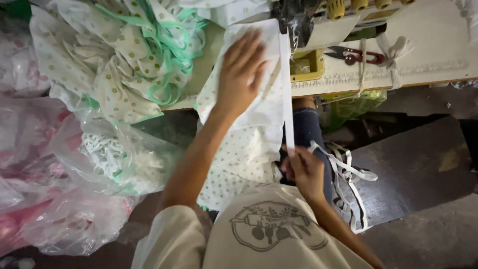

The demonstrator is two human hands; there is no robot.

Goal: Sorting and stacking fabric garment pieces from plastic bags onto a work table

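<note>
Under flat left hand [241, 74] dotted cloth [249, 134], right hand [303, 172] pinching white strip [287, 89]

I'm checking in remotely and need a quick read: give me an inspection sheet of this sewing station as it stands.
Surface: pale sewing table, ruler strip along its front edge.
Job's things: dotted white fabric hanging over the edge; white strip running down it.
Clutter: heap of dotted cloth with green trim; red-handled snips; loose white tapes; clear plastic bags.
Grippers: left hand flat on the fabric; right hand pinching the strip's lower end.
Cables: nothing seen.
Surroundings: dark floor; thread cones.
</note>
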